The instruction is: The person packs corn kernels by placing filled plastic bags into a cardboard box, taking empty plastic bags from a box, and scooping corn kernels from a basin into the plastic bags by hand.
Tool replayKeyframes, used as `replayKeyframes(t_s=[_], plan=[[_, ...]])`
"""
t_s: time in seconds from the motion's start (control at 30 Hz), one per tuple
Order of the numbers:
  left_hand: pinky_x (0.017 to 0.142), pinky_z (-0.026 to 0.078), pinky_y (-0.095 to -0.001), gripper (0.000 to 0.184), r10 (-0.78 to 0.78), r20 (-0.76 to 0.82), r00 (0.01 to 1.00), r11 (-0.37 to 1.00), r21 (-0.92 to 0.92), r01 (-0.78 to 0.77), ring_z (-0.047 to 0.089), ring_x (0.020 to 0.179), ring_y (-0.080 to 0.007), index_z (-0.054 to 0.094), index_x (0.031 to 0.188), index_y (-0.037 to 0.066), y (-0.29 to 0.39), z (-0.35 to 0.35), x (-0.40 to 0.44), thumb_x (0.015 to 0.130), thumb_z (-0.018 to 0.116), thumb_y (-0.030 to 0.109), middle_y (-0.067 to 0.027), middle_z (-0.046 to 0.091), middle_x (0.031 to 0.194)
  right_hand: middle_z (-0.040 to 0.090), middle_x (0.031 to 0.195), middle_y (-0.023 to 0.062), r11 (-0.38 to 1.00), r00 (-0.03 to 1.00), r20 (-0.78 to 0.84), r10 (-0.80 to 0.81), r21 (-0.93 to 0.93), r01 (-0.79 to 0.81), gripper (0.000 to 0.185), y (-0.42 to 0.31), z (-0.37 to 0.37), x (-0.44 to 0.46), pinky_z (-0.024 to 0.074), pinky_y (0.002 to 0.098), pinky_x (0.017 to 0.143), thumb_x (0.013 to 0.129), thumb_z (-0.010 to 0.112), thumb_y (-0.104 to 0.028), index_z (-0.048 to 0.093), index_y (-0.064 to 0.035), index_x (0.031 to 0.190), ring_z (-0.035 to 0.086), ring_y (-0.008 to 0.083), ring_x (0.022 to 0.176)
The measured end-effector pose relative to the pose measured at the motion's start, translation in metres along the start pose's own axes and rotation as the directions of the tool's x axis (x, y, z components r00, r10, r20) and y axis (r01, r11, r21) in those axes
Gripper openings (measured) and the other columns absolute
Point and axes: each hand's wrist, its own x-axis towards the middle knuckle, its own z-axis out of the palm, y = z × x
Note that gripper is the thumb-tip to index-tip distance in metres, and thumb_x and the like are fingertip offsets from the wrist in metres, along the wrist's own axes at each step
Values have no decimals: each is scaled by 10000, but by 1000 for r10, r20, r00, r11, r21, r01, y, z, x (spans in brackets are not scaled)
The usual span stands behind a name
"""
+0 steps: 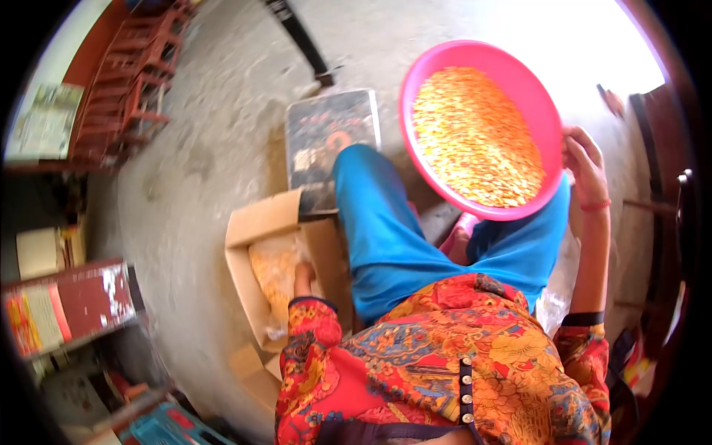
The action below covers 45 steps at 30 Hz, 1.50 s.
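Worn grey floor (185, 193) — reddish-brown furniture (141, 44), possibly stools, upper left — bright glare (601, 37) upper right.

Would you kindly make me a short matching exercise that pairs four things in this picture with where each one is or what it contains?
Column one:
1. left hand
2. right hand
3. pink basin
4. red band

Column two:
A. around a wrist
B. contains loose orange pieces
C. at the basin's rim
D. reaching inside the open cardboard box

Right pairs: 1-D, 2-C, 3-B, 4-A.
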Motion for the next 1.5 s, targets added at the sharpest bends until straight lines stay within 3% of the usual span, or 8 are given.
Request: replayKeyframes(t_s=[0.07,0.33,0.43,0.57,0.83,0.97,1.1,1.5], plan=[[494,476,-327,135,-202,121,972,727,-646,232,567,576,-185,605,866,56,59,17,-105,778,517,108,-90,595,703,523,746,-36,999,999,-50,-4,-47,2,145,-1,-19,-10,376,152,562,895,509,-135,586,-52,987,456,16,616],[430,432,-336,213,-80,-17,997,934,348,81,530,517,-213,577,903,53,6,-21,49,690,589,60,-73,571,650,551,695,-30,988,906,-398,141,-3,-155,137,79,-150,-59,412,162,511,852,534,-101,610,-64,960,496,38,580],[584,471,-336,352,405,-161,900,728,652,-211,572,712,-217,539,1088,76,20,-26,63,741,586,115,-80,601,825,553,666,-3,946,777,-543,317,124,-299,100,139,-205,-93,399,191,448,842,509,-72,597,-80,889,490,66,522],[870,388,-358,451,132,158,979,961,-262,-87,469,1055,-192,440,1278,142,44,-1,15,854,485,285,-71,518,1140,545,654,14,804,550,-631,547,213,-555,131,212,-244,-156,418,248,432,780,513,-52,579,-85,887,500,97,520],[908,366,-353,442,230,375,898,963,43,-265,463,1054,-185,482,1202,32,49,-19,-29,869,458,321,-79,505,1145,644,780,103,377,360,-695,622,-136,-916,185,306,-234,-253,497,330,619,726,574,-164,673,-92,866,596,200,656],[861,410,-327,350,401,72,913,903,137,-408,489,993,-195,494,1117,-63,12,-122,164,846,489,159,-94,515,1100,661,752,106,354,425,-721,548,-260,-898,150,352,-234,-278,493,304,698,717,578,-98,690,-93,817,626,198,748],[849,433,-304,323,539,-185,822,824,318,-469,518,975,-192,521,1134,-33,209,-11,28,817,495,20,-104,547,1090,637,963,140,404,441,-674,592,-226,-887,219,365,-201,-244,475,333,803,697,591,-86,684,-119,892,609,261,876],[796,480,-231,213,740,247,626,614,132,-778,590,878,-127,581,1067,-16,364,141,-115,877,506,46,-71,614,989,167,1440,183,277,557,-638,532,-490,-827,492,396,-201,-180,353,359,1011,728,489,-60,529,-147,1210,392,385,1206]])
